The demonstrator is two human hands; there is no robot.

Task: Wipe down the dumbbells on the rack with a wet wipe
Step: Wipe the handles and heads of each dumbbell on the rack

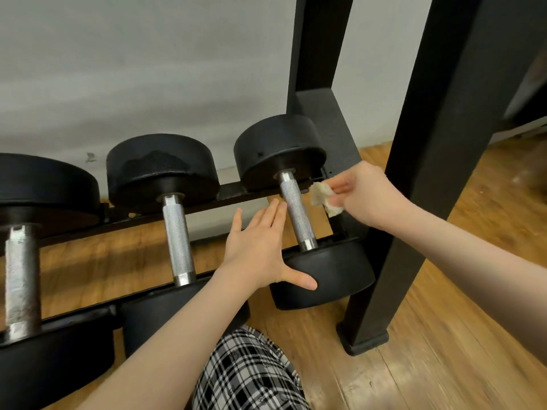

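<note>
Three black dumbbells with knurled steel handles lie across the low rack (225, 195). The rightmost dumbbell (296, 210) is between my hands. My left hand (260, 250) is flat with straight fingers just left of its handle, thumb resting on the near black head (334, 270). My right hand (367, 196) pinches a crumpled, soiled wet wipe (324, 196) just right of the handle's far end, close to it but apart. The middle dumbbell (177, 232) and the left dumbbell (22, 276) lie untouched.
A black rack upright (429, 161) stands right behind my right hand, its foot on the wooden floor (444, 335). Another black post (319, 48) rises behind the rack against the white wall. My plaid-clad knee (251, 371) is below.
</note>
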